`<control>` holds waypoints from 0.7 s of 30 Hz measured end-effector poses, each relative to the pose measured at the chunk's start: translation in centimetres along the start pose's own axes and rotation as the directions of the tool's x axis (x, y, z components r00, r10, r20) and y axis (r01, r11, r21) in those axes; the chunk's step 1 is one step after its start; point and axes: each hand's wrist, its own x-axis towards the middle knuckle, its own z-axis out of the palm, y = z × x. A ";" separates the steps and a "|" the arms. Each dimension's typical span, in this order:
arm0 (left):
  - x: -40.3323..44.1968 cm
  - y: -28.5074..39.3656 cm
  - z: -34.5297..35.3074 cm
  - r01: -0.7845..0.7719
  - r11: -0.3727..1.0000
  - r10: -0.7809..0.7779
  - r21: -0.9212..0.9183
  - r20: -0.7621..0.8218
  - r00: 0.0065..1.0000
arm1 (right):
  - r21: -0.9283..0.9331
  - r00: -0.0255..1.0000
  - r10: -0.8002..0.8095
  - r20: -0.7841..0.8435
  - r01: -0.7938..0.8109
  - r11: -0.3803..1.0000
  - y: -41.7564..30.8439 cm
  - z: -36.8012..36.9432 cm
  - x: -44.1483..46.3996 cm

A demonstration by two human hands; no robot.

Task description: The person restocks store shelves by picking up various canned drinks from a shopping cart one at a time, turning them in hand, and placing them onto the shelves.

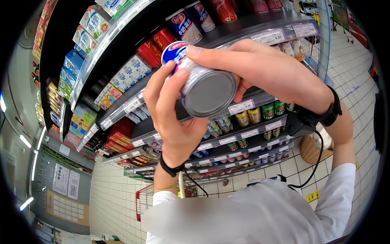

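Note:
A blue-and-white drink can (209,94) with a red logo is held between my two hands in front of the shelves. It is tilted, its plain grey metal end facing me. My left hand (168,110) grips it from the left, with fingertips on the printed side. My right hand (260,65) wraps around from the right, thumb lying along the upper side; its other fingers are mostly hidden behind the can. Just beyond stand a similar blue-and-white can (183,26) and red cans (156,44) on the upper shelf.
Curved shelves carry milk cartons (94,22) at the upper left and green cans (268,110) lower down. Price labels (268,37) line the shelf edges. A red shopping cart (144,199) stands below left, and a woven basket (310,150) sits at right on the tiled floor (109,203).

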 end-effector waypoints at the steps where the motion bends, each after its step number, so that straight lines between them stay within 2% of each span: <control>1: -0.3 0.0 0.7 0.008 1.000 -0.011 -0.026 -0.118 0.993 | -0.037 1.000 -0.021 -0.016 0.020 0.999 -0.2 0.1 0.0; 2: -0.6 0.0 1.1 0.014 0.999 -0.026 -0.051 -0.236 0.971 | -0.076 0.999 -0.042 -0.029 0.040 0.996 -0.3 0.2 0.0; 3: -1.0 0.3 0.9 0.133 0.991 -0.126 0.016 -0.228 0.965 | -0.128 0.996 -0.018 -0.083 0.007 0.992 -0.4 0.5 0.1; 4: -1.1 0.3 1.2 0.131 0.991 -0.123 0.022 -0.222 0.967 | -0.120 0.996 -0.022 -0.081 0.012 0.993 -0.7 0.7 0.1; 6: -1.2 0.4 2.0 0.148 0.986 -0.115 0.080 -0.326 0.938 | -0.262 0.995 -0.017 -0.102 -0.011 0.965 -1.1 0.9 0.2; 7: -1.2 0.5 2.3 0.162 0.985 -0.130 0.068 -0.337 0.932 | -0.252 0.992 -0.059 -0.111 0.029 0.967 -0.8 1.0 0.4; 10: -1.3 1.0 2.6 0.207 0.960 -0.137 0.189 -0.329 0.934 | -0.284 0.993 -0.058 -0.104 0.027 0.959 -0.8 1.0 0.7; 14: -1.4 0.7 2.8 0.178 0.975 -0.129 0.131 -0.315 0.940 | -0.266 0.994 -0.025 -0.102 -0.003 0.964 -0.9 0.8 0.6; 21: -1.3 0.4 3.0 0.185 0.969 -0.129 0.161 -0.310 0.942 | -0.259 0.994 -0.078 -0.070 0.058 0.964 -0.2 0.2 1.1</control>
